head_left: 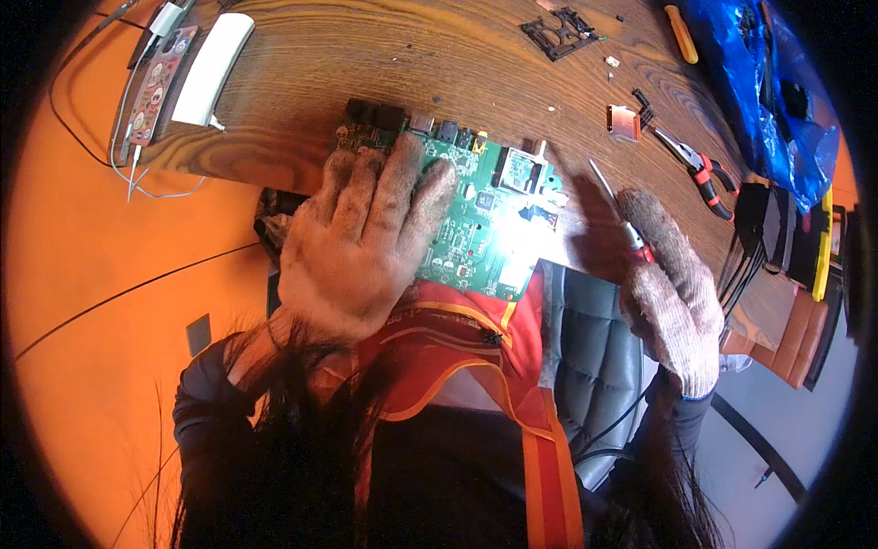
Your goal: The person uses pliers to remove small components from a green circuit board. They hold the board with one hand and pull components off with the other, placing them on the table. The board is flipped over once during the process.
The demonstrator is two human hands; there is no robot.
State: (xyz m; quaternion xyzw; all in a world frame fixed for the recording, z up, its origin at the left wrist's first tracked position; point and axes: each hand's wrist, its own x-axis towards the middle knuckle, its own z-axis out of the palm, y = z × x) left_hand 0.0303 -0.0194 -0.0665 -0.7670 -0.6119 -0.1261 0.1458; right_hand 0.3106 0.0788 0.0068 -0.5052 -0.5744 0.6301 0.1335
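A green circuit board [457,240] lies at the near edge of the wooden table, its lower part jutting past the edge. My left hand [357,238], in a soiled knit work glove, rests flat over the board's left side, fingers stretched out. A row of ports lines the board's far side, and bright light washes out its lower right. To the right of the board, my gloved right hand [672,284] is closed round a screwdriver [635,240] with a red handle. Its thin shaft points up and left, apart from the board.
Red-and-black pliers [702,171] lie beyond my right hand, near a small copper-coloured metal piece [624,123]. A black plastic frame [560,35] is at the back. A blue plastic bag [764,91] fills the far right. A power strip [160,87] and white device [213,71] are left.
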